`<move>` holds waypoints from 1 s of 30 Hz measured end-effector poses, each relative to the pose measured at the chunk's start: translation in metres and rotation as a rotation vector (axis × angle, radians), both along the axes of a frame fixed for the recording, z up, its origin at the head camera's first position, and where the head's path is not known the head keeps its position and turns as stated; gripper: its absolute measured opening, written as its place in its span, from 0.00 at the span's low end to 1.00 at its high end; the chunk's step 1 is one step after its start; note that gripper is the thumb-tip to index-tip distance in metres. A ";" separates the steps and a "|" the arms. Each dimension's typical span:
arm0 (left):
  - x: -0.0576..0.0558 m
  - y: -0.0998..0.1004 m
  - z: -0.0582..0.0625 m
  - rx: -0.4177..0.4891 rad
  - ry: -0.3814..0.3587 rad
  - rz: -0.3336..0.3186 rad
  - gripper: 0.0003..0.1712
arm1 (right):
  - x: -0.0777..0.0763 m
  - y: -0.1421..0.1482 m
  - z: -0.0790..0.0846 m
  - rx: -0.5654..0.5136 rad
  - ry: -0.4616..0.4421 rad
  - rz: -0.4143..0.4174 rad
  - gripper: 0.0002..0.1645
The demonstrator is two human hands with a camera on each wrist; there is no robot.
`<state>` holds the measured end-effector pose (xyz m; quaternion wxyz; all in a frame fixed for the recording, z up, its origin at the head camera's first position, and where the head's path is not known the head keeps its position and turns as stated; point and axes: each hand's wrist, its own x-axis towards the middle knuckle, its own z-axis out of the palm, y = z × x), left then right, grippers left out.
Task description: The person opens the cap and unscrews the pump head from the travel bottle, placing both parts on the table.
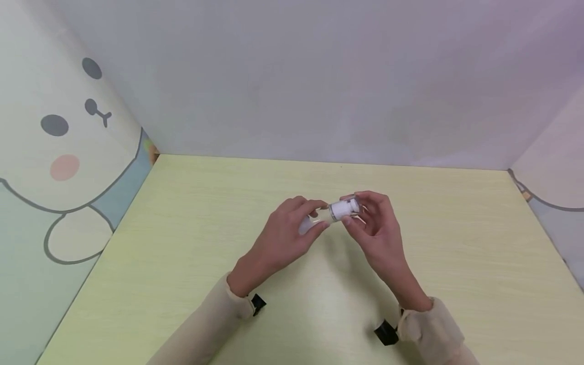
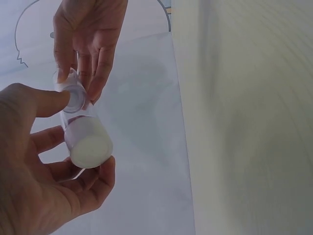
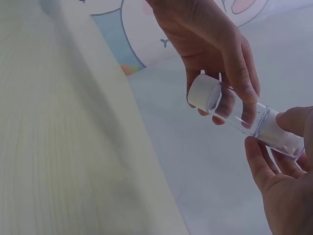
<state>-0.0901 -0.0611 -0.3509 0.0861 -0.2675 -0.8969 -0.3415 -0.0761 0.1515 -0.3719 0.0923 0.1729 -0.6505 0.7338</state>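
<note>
A small clear cylindrical bottle [image 3: 234,111] is held up above the table, tilted, between both hands. Its left end is a white base [image 2: 90,144], and its right end has a white top [image 1: 343,209] under a clear cover. My left hand [image 1: 284,230] grips the clear body between thumb and fingers, the white base partly hidden behind it in the head view. With thumb and fingertips, my right hand [image 1: 382,232] pinches the covered white end. In the right wrist view the clear body shows no label, and the left fingers show through it.
Beneath the hands lies a pale yellow wood-grain table [image 1: 182,213]. A plain grey-white wall panel [image 1: 292,91] rises along its far edge. Side panels with cartoon figures [image 1: 77,147] stand at left and right. A black wrist device [image 1: 387,333] hangs by the right sleeve.
</note>
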 end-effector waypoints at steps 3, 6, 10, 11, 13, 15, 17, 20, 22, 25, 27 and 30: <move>0.002 -0.003 0.001 -0.011 0.027 -0.008 0.18 | 0.002 0.003 0.001 0.017 -0.011 0.028 0.32; 0.005 -0.005 0.001 -0.017 0.049 -0.014 0.20 | 0.004 0.008 0.004 0.067 -0.029 0.077 0.31; 0.010 -0.009 0.000 -0.021 0.084 -0.023 0.21 | 0.007 0.013 0.008 0.229 -0.025 0.100 0.30; 0.011 -0.009 -0.001 -0.026 0.098 -0.026 0.21 | 0.008 0.014 0.009 0.281 -0.016 0.098 0.30; 0.012 -0.010 -0.001 -0.041 0.130 -0.034 0.21 | 0.009 0.016 0.009 0.395 0.035 0.085 0.30; 0.014 -0.010 -0.001 -0.060 0.155 -0.043 0.21 | 0.009 0.018 0.009 0.512 0.117 0.059 0.31; 0.015 -0.010 0.000 -0.075 0.169 -0.051 0.21 | 0.009 0.019 0.010 0.607 0.207 0.030 0.31; 0.018 -0.010 0.003 -0.090 0.166 -0.061 0.21 | 0.010 0.019 0.014 0.714 0.324 -0.017 0.32; 0.019 -0.009 0.005 -0.097 0.170 -0.071 0.21 | 0.010 0.018 0.016 0.755 0.369 -0.026 0.33; 0.020 -0.008 0.006 -0.103 0.184 -0.089 0.21 | 0.010 0.017 0.018 0.806 0.433 -0.033 0.34; 0.021 -0.008 0.007 -0.109 0.201 -0.095 0.21 | 0.010 0.017 0.017 0.827 0.467 -0.036 0.34; 0.021 -0.008 0.007 -0.115 0.221 -0.096 0.20 | 0.009 0.016 0.017 0.838 0.495 -0.033 0.33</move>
